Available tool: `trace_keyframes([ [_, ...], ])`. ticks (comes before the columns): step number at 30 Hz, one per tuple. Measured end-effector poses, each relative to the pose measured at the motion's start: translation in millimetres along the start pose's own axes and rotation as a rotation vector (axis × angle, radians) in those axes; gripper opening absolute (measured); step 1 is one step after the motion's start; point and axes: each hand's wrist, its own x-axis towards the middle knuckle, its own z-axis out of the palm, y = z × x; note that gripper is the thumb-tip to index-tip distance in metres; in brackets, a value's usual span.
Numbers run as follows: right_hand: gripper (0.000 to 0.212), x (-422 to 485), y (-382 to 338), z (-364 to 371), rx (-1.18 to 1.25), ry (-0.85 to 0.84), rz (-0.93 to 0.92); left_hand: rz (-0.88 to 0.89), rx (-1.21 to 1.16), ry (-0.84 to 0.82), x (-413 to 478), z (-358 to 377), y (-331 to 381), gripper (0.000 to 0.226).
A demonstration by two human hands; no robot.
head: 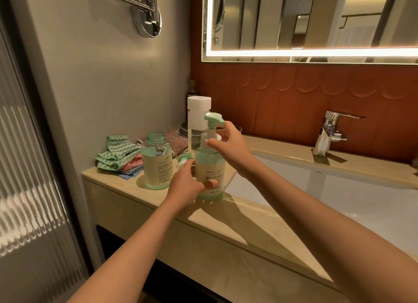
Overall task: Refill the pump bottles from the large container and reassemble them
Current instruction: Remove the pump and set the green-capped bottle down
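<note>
Head view: beige counter [226,223], lit mirror [316,19]

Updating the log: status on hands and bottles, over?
Left hand grips front bottle low. Right hand pinches its pump at the collar. Second bottle uncapped, loose pump beside it. Nothing in the way.

On my remote feed, a white basin [350,196] sits sunk in a beige stone counter [226,230]. Behind the basin, a chrome faucet [328,133] stands before a rust-brown scalloped tile wall [282,94]. Above it, a mirror [316,15] glows along its lit edge. Left of the basin, a grey wall [101,76] carries a chrome swing-arm bracket [147,15], with a ribbed glass panel [27,189] farther left.
</note>
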Motion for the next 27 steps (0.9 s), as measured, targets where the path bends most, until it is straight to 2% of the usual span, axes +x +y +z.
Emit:
trace_keyframes([
  [3, 0.053, -1.5, 2.9, 0.3, -0.024, -0.006, -0.026, -0.002, 0.005, 0.000, 0.7, -0.4, -0.6, 0.071],
  [7, 0.060, 0.7, 8.8, 0.4, -0.130, 0.077, -0.011, -0.001, 0.017, 0.003, 0.5, -0.2, -0.4, 0.070],
  [12, 0.051, -2.2, 4.7, 0.1, -0.105, 0.070, -0.023, -0.008, 0.012, -0.009, -0.1, -1.0, 0.6, 0.076],
  [17, 0.050, -6.7, 4.7, -1.4, -0.083, 0.034, -0.019, -0.006, 0.005, -0.010, -0.8, -1.1, 1.9, 0.074],
  [21, 0.054, -9.1, 6.1, 2.6, -0.125, 0.078, -0.042, -0.007, 0.011, -0.007, -1.4, -1.1, 3.6, 0.071],
  [24, 0.048, -7.5, 4.0, 6.1, -0.200, 0.137, -0.064, -0.005, 0.023, 0.002, -2.0, -1.3, 3.6, 0.066],
  [27, 0.045, -6.8, 1.3, 5.9, -0.168, 0.108, -0.045, -0.006, 0.016, -0.002, -3.2, -1.3, 4.3, 0.067],
])
